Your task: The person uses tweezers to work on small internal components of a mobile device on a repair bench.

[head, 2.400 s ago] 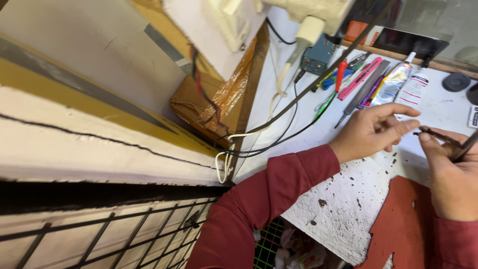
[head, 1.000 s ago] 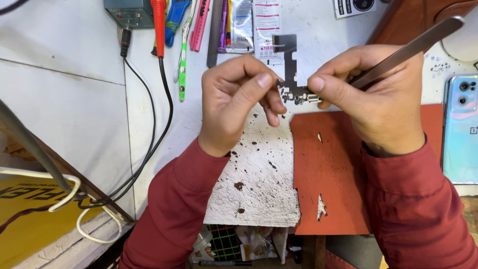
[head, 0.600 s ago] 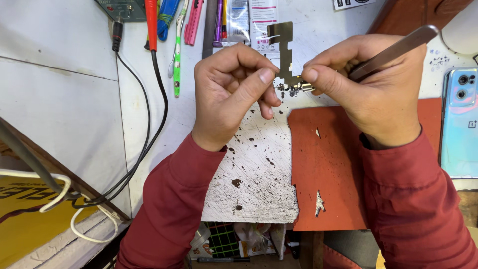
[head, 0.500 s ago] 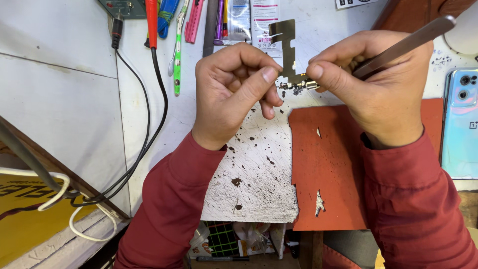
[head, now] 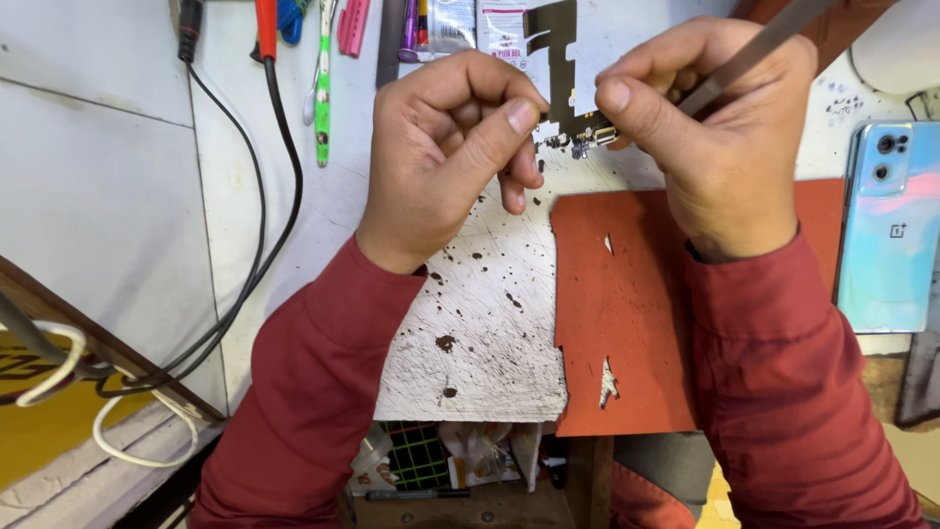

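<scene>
My left hand [head: 446,157] pinches the lower end of a thin flex cable part [head: 560,69], a brownish strip with a small connector at the bottom. My right hand [head: 720,122] grips metal tweezers [head: 759,44] whose tip meets the connector [head: 592,137] between my two thumbs. Both hands hover over the white scratched worktop [head: 490,323], just above the upper edge of an orange-red mat [head: 636,313]. Both sleeves are dark red.
A light blue phone [head: 891,225] lies back up at the right edge. Along the top lie a green toothbrush [head: 322,88], a red-handled tool [head: 266,20], pens and a tube. Black cables [head: 264,235] run down the left side; a white cable [head: 69,372] loops at the lower left.
The view swung from the left wall onto the worktop. My hands came together on the flex part and have drifted slightly up in the view; the tweezers stay on the connector.
</scene>
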